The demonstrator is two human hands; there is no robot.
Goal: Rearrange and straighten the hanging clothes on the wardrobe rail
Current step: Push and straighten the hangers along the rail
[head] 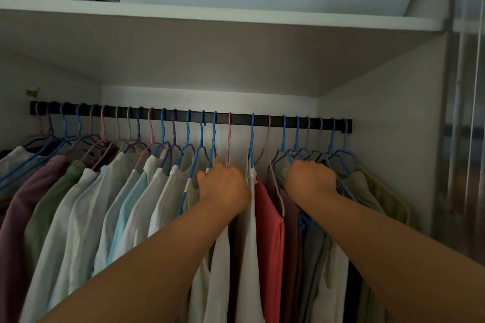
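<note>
Left hand (223, 183) curled on pink hanger (229, 139), right hand (311, 178) clenched on blue hangers (296, 139); hooks could be yanked off rail (273, 121) above if tugged unevenly.

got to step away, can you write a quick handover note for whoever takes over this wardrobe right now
Left hand: curled round the base of the pink hanger.
Right hand: gripping the bunched blue hangers at the right end of the black rail.
Between the hands hang a white garment and a coral garment.
Done: left-side shirts hang fairly evenly.
Left: space out the crowded right group.
</note>
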